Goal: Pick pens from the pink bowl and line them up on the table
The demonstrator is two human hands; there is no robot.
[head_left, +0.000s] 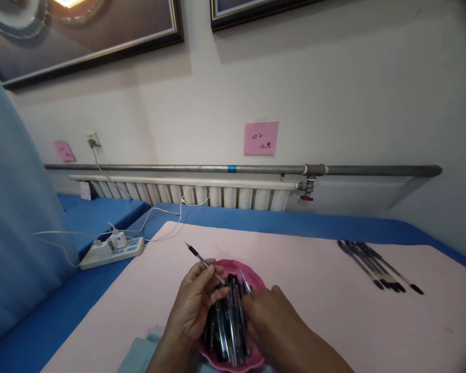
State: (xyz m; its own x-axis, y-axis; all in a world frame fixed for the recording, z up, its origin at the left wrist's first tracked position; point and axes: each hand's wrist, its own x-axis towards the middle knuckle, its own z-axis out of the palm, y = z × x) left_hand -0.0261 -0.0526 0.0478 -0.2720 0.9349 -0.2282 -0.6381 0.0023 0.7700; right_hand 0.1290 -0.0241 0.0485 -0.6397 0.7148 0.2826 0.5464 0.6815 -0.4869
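A pink dish (256, 277) on the pale pink table sheet (314, 290) holds a heap of several black pens (229, 321). My left hand (196, 305) pinches one black pen (198, 255) between thumb and fingers, its tip pointing up and to the left above the dish's left rim. My right hand (274, 321) lies over the right side of the heap with fingers curled into the pens; what it grips is hidden.
Several capped black pens (376, 265) lie in a row at the right of the sheet. A white power strip (112, 252) with plugs and cables sits on the blue cover at left. A radiator (186, 192) and a pipe run along the wall behind.
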